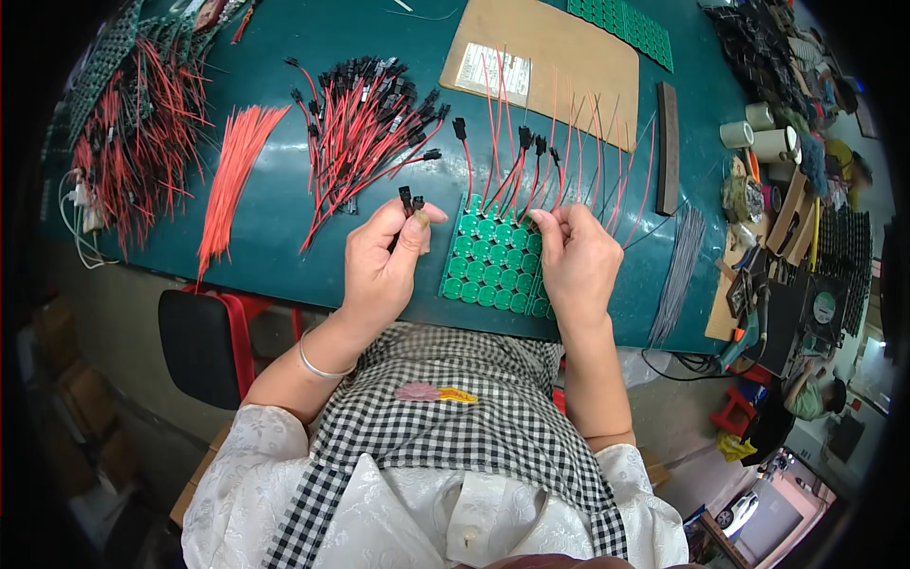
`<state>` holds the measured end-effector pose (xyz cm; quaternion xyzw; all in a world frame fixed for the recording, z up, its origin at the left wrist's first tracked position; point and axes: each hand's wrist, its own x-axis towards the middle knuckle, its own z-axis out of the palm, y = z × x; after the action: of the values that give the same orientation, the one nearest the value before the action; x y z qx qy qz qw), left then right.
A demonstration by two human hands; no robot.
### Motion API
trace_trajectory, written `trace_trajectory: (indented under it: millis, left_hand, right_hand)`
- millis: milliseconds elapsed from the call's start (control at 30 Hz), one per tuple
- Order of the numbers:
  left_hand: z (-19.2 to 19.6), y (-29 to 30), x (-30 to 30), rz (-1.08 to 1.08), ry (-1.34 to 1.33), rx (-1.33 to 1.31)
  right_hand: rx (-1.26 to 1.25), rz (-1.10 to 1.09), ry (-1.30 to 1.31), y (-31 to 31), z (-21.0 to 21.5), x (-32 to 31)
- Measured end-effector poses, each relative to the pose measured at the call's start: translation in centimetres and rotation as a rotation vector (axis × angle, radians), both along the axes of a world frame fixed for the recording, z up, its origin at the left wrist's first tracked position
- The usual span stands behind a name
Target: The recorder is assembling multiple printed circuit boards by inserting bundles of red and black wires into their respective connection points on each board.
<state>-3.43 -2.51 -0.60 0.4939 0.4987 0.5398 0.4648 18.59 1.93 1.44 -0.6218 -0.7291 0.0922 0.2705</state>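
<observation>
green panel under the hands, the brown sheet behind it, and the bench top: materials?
Green panel: looks like rigid circuit-board laminate, glossy green, gridded with round boards. Brown sheet: likely matte cardboard or hardboard, flat and uniform tan. Bench top: dark teal mat, probably rubber or vinyl, slight sheen.

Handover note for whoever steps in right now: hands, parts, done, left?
Left hand: pinches two black connectors at the fingertips, raised over the green mat.
Right hand: fingers on the top edge of the green board panel, at a wire end.
Parts: the panel lies at the mat's near edge between the hands; pile of red leads with connectors up left; bare red wires farther left; grey wires right.
Done: a row of red leads fans up from the panel's top edge.
Left: whether the other panel rows need wiring cannot be told.
</observation>
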Motion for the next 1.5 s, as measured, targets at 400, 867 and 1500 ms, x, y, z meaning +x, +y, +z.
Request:
trace_trajectory:
  millis: [400,867,1500]
  left_hand:
    - [4.1,-1.1,2.6,-0.345,-0.368,-0.299]
    - [3.7,-1.5,4.4,-0.624,-0.335,-0.393]
    - [1.7,-0.5,0.6,-0.141,-0.172,-0.175]
  right_hand:
    - [-0.286,0.211,0.863,-2.5,3.0,-0.7]
    - [-0.505,0.287,1.149,-5.0,3.5,2.7]
    - [-0.190,-0.144,0.671,-2.1,-1.3,3.7]
